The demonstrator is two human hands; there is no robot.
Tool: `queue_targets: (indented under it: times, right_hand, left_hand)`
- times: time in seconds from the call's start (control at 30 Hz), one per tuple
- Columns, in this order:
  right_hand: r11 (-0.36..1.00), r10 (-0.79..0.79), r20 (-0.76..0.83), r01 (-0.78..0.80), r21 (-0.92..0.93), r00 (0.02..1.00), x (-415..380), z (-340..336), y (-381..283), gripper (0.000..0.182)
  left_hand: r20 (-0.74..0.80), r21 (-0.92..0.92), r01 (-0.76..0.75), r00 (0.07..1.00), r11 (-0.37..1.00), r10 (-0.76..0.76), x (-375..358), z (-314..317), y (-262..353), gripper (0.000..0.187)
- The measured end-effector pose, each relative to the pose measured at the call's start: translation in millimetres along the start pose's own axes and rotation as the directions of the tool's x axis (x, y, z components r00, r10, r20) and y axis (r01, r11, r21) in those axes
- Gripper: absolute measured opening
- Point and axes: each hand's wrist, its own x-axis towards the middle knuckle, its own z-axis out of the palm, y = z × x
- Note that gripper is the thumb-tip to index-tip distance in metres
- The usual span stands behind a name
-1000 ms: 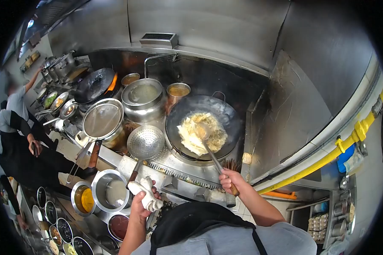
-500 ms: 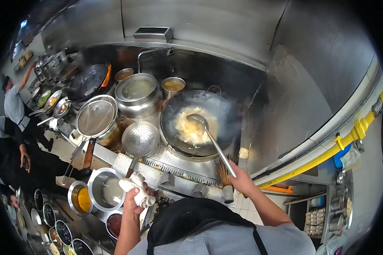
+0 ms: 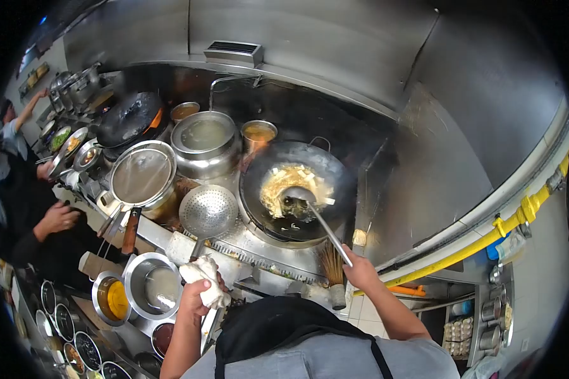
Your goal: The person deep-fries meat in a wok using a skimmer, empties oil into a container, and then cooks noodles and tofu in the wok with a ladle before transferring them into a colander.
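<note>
My right hand (image 3: 360, 271) is closed round the handle of a long metal ladle (image 3: 327, 228). The ladle's bowl dips into a black wok (image 3: 265, 162), among pale chunks of food (image 3: 283, 177) in liquid. My left hand (image 3: 195, 295) grips a bunched white cloth (image 3: 203, 275), low in front of the stove. The handle of a perforated skimmer (image 3: 208, 210) runs up to this cloth, its end hidden there. Just right of the wok's front, a bamboo brush (image 3: 332, 265) stands upright.
Left of the wok are a lidded-looking large pot (image 3: 202, 136), a mesh strainer (image 3: 142, 177) and a second wok (image 3: 123, 123). Steel pots (image 3: 130, 284) stand by my left hand. A co-worker's hand (image 3: 58, 218) shows at left. A yellow pipe (image 3: 461, 243) curves along the right.
The ladle's bowl has moved down toward the wok's near side, and the food has spread into separate pale chunks. A co-worker at left has come closer. My left hand still grips the cloth.
</note>
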Motion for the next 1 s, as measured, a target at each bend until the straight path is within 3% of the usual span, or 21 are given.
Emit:
queue_targets:
  times: [0.03, 0.1, 0.17, 0.3, 0.37, 0.43, 0.47, 0.53, 0.57, 0.63, 0.67, 0.73, 0.77, 0.8, 0.83, 0.87, 0.9, 0.97, 1.0]
  right_hand:
    - [1.0, -0.008, 0.005, 0.008, 0.006, 1.0, -7, -4, -1, 0.06]
    - [0.973, -0.206, -0.048, 0.21, 0.098, 0.977, -48, -32, 7, 0.062]
    - [0.963, -0.218, 0.043, 0.207, 0.172, 0.975, -83, -61, 6, 0.063]
    - [0.961, -0.207, 0.152, 0.172, 0.218, 0.966, -115, -77, 1, 0.063]
    - [0.996, -0.09, 0.209, 0.082, 0.046, 0.974, -113, -67, -3, 0.063]
    - [1.0, -0.002, 0.198, 0.002, 0.0, 0.98, -87, -37, -4, 0.064]
    - [0.999, 0.003, 0.166, 0.005, -0.047, 0.986, -68, -25, -6, 0.063]
    - [0.969, -0.192, -0.009, 0.191, 0.157, 0.981, -34, -4, 8, 0.059]
    - [0.968, -0.197, -0.013, 0.196, 0.155, 0.98, -23, -6, 2, 0.059]
    - [0.917, 0.005, -0.047, 0.014, 0.398, 0.999, -2, -9, -13, 0.058]
    - [0.914, 0.009, -0.054, 0.014, 0.405, 0.998, 16, 5, -7, 0.058]
    - [0.972, -0.079, -0.446, 0.169, 0.165, 0.891, 56, 39, 6, 0.055]
    - [0.97, -0.072, -0.453, 0.167, 0.174, 0.889, 56, 33, -7, 0.055]
    - [0.88, 0.11, -0.25, 0.022, 0.475, 0.962, 58, 27, -22, 0.056]
    - [0.698, 0.22, 0.008, -0.163, 0.698, 0.975, 59, 23, -34, 0.057]
    - [0.542, 0.23, 0.069, -0.186, 0.819, 0.971, 60, 32, -36, 0.058]
    - [0.536, 0.23, 0.067, -0.184, 0.824, 0.971, 59, 29, -34, 0.058]
    - [0.262, 0.036, 0.352, -0.348, 0.9, 0.935, 50, 13, -27, 0.054]
    - [0.189, 0.027, 0.387, -0.385, 0.903, 0.922, 44, 2, -29, 0.054]
  left_hand:
    - [0.004, 0.029, 0.028, 1.0, 0.999, -0.028, -3, -9, 4, 0.059]
    - [-0.108, 0.129, -0.035, 0.993, 0.991, 0.049, -22, -9, 14, 0.059]
    - [-0.201, 0.122, -0.071, 0.975, 0.99, 0.094, -34, -14, 18, 0.059]
    - [-0.204, 0.07, -0.114, 0.971, 0.991, 0.126, -38, -10, 22, 0.061]
    - [-0.189, 0.069, -0.113, 0.974, 0.991, 0.124, -33, -3, 26, 0.061]
    - [-0.082, 0.125, -0.107, 0.99, 0.986, 0.118, -18, -6, 23, 0.059]
    - [-0.098, 0.116, -0.073, 0.992, 0.991, 0.085, -15, 1, 22, 0.059]
    - [-0.088, 0.106, -0.03, 0.995, 0.994, 0.04, -9, 6, 20, 0.057]
    - [-0.085, 0.105, -0.037, 0.995, 0.994, 0.046, -10, 9, 21, 0.057]
    - [0.008, 0.14, -0.005, 1.0, 0.99, 0.003, -13, 18, 23, 0.057]
    - [0.022, 0.139, -0.014, 1.0, 0.99, 0.012, -12, 15, 20, 0.057]
    - [0.006, 0.135, -0.013, 1.0, 0.991, 0.012, -14, 17, 13, 0.057]
    - [-0.016, 0.123, -0.014, 1.0, 0.992, 0.016, -16, 15, 11, 0.056]
    - [0.005, 0.095, -0.007, 1.0, 0.995, 0.007, -15, 4, 4, 0.055]
    - [0.011, 0.1, -0.064, 0.998, 0.993, 0.064, -16, 4, -1, 0.053]
    - [0.034, 0.12, -0.047, 0.998, 0.992, 0.043, -17, 1, -1, 0.054]
    - [0.056, 0.138, -0.028, 0.998, 0.99, 0.021, -19, -1, -1, 0.054]
    - [-0.002, 0.159, -0.025, 1.0, 0.987, 0.025, -24, -3, -2, 0.054]
    - [-0.063, 0.17, -0.025, 0.997, 0.985, 0.036, -25, -3, -2, 0.055]
